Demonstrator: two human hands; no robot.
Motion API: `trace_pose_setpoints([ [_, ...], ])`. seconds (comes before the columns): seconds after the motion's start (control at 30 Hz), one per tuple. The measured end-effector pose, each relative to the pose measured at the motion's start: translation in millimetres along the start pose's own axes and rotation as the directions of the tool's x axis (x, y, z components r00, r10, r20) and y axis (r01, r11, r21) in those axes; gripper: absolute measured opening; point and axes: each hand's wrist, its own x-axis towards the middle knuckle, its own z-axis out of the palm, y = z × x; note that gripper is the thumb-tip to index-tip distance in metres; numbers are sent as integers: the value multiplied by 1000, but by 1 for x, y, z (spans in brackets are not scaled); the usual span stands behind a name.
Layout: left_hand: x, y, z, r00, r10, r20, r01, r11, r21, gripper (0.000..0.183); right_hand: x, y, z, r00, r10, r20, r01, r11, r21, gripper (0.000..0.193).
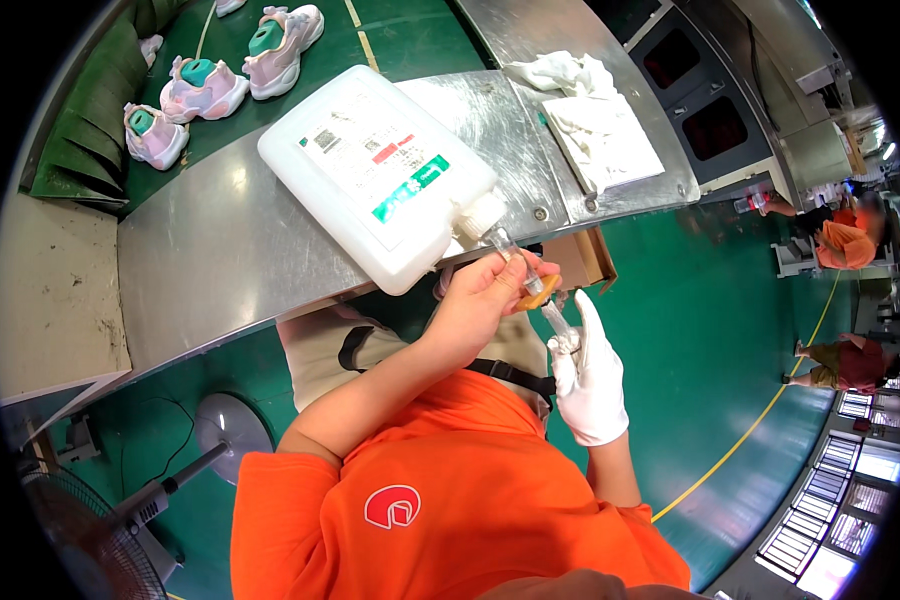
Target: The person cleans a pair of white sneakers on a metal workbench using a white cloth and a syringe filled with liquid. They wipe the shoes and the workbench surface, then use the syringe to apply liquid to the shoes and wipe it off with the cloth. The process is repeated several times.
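A large translucent white plastic jug [310,190] lies on its side at the edge of the metal table, its capped neck pointing toward me. From the neck a clear plastic tube [502,240] runs down to my bare left hand [485,298], which is closed around it with thumb and fingers. Beside those fingertips sits a small orange-yellow piece [537,294], its kind unclear. My right hand [590,378], in a white glove, is closed on the lower end of a clear tube-like piece [557,318] just below. Whether the two clear parts are joined cannot be seen.
Pink-and-white sneakers [202,90] with green inserts stand on the green conveyor [410,45] beyond the metal table [200,250]. White cloths [595,125] lie at the right. An open cardboard box [595,258] is under the table edge. A floor fan [90,530] stands at lower left.
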Motion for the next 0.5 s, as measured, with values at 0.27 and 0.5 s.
trace_pose_setpoints([
  [0.27, 2, -3, -3, 1000, -5, 0, 5, 1000, -21, 34, 5, 0, -2, 999, 39, 30, -39, 999, -13, 64],
  [0.5, -54, 46, -1, 976, 214, 47, -174, 626, 761, 22, 23, -15, -20, 986, -165, 39, 169, 950, -264, 75],
])
